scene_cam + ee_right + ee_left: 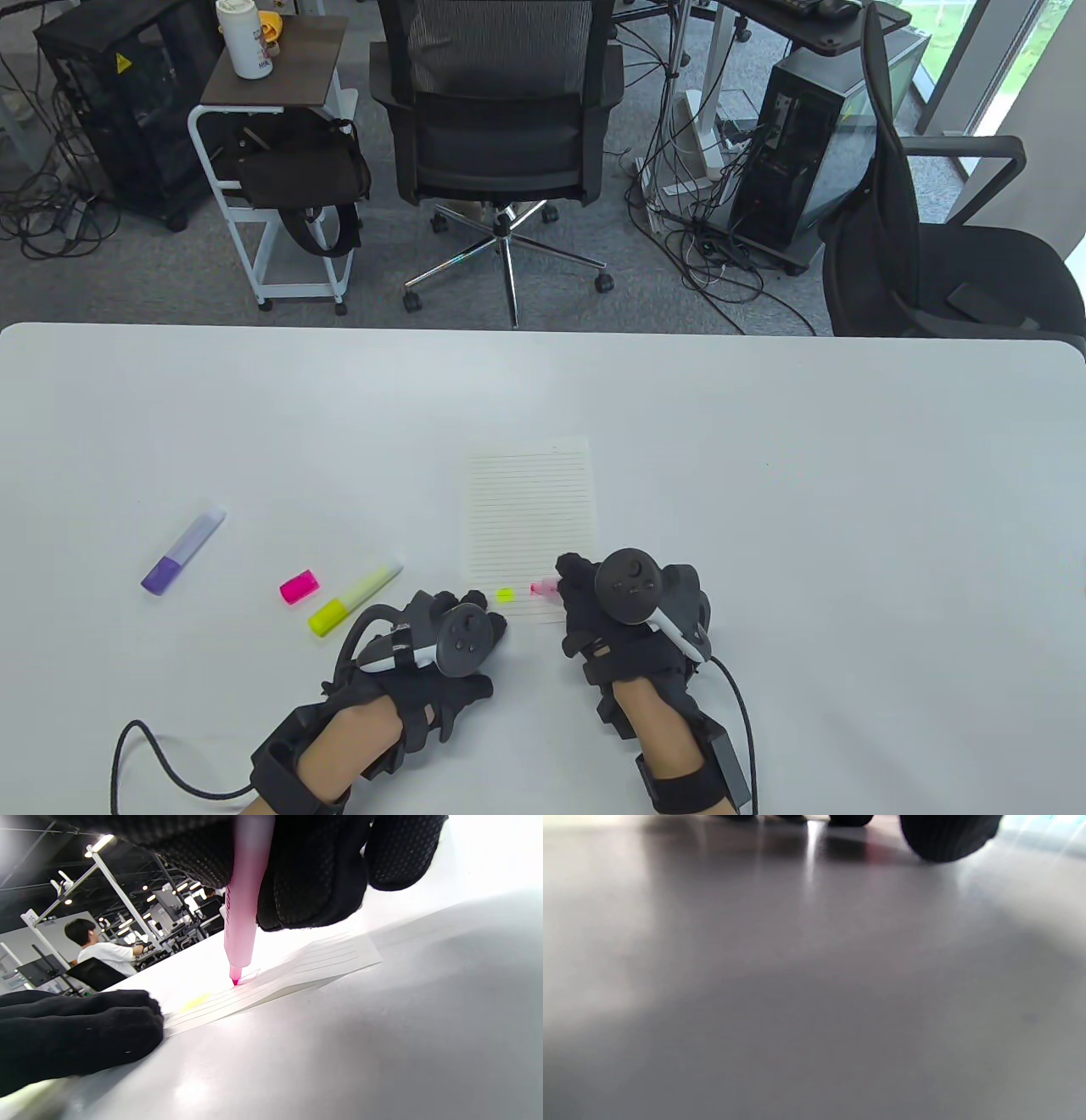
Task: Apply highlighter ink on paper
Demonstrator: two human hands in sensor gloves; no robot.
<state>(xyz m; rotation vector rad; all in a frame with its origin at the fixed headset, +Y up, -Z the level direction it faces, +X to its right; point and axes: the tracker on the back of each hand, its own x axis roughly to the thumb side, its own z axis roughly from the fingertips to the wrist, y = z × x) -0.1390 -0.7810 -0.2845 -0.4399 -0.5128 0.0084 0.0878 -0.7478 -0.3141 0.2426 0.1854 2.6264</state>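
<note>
We list first the table point(764, 441), white, bearing all that follows. On it lies the paper point(528, 509), a lined sheet near the middle, its near edge between our two hands, with a small yellow mark point(506, 595) already near that edge. Our left hand point(441, 649) rests flat at the sheet's near-left corner, palm down; whether its fingers press the paper or only the table beside it we cannot tell, and it holds nothing we can see. Our right hand point(632, 607) sits at the near-right part of the sheet, fingers curled closed round the pink pen point(244, 908), which stands close to upright, slightly tilted. Its tip point(234, 981) touches the paper just right of the yellow mark. To the left, well apart from the sheet, lie a yellow pen point(352, 598), capped, a pink cap point(299, 586) just beside it, and farther left a purple pen point(181, 552). We judge the step in hand to be the start of the pink stroke: tip down, little or no ink laid. The next move calls for a steady drag along a ruled line, light even pressure, with the left hand keeping the sheet from sliding.
</note>
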